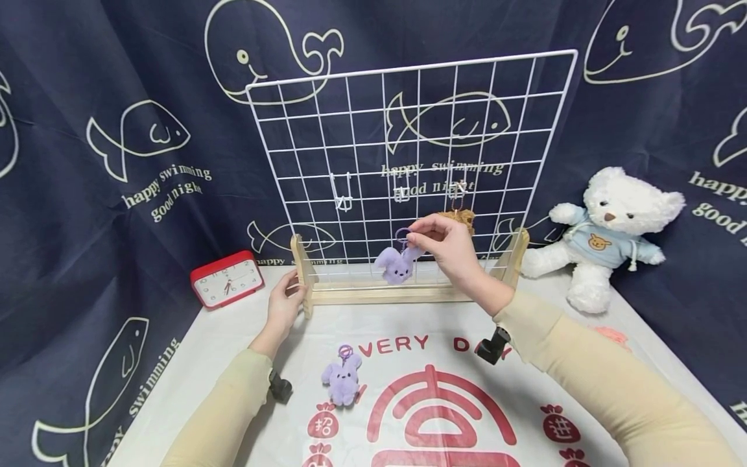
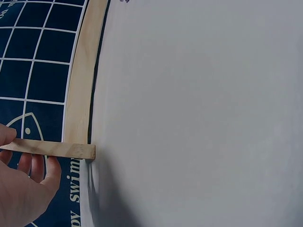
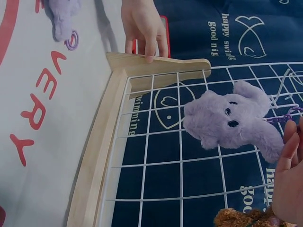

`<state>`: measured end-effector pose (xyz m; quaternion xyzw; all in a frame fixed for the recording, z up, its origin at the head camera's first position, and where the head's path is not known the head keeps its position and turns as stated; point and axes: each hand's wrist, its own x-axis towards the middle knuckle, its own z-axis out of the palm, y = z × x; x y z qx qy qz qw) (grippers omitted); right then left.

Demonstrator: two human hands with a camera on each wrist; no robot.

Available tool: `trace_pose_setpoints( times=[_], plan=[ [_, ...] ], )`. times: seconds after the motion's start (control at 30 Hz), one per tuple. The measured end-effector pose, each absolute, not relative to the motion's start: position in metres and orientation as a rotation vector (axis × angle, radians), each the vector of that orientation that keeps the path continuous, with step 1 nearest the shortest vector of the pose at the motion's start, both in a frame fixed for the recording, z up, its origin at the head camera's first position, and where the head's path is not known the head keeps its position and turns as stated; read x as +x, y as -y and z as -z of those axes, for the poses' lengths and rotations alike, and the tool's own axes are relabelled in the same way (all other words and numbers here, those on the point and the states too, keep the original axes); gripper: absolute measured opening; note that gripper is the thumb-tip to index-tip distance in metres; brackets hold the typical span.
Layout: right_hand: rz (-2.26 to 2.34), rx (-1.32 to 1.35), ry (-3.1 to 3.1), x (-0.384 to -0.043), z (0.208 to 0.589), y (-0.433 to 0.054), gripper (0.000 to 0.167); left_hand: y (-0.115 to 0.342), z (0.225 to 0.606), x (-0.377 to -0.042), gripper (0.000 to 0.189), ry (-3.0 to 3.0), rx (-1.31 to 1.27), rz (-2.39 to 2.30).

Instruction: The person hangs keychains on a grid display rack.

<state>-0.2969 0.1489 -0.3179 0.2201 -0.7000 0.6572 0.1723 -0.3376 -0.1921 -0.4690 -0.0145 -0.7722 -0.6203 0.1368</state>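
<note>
My right hand (image 1: 452, 250) pinches the purple ring (image 1: 403, 233) of a lavender plush bunny keychain (image 1: 398, 267). The bunny hangs in front of a white wire grid rack (image 1: 350, 143); in the right wrist view the bunny's face (image 3: 229, 113) lies sideways. At the rack's left end, my left hand (image 1: 284, 303) grips the wooden side support (image 1: 301, 272), thumb on one side and fingers on the other. White hooks (image 1: 343, 203) hang on the grid, and a brown plush keychain (image 1: 467, 218) hangs from the right one, partly behind my right hand. A second lavender plush keychain (image 1: 342, 383) lies on the table.
A red alarm clock (image 1: 227, 280) stands left of the rack. To the right sits a white teddy bear (image 1: 609, 237) in a blue top, with a pink item (image 1: 613, 336) partly behind my right sleeve. Dark fabric with fish drawings (image 1: 154, 133) surrounds the white printed tabletop (image 1: 245, 331).
</note>
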Motion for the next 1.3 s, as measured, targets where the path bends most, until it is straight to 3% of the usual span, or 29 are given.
trace_pose_setpoints(
  times=[0.43,1.3],
  plan=[
    [-1.862,0.615,1.937,-0.302,0.308,-0.148,0.019,0.192,0.465,-0.333,0.048,2.238,-0.048,1.779],
    [-2.017,0.627,1.722,-0.312,0.281,-0.140,0.013,0.192,0.470,-0.338,0.050,2.225,-0.038,1.800]
  ],
)
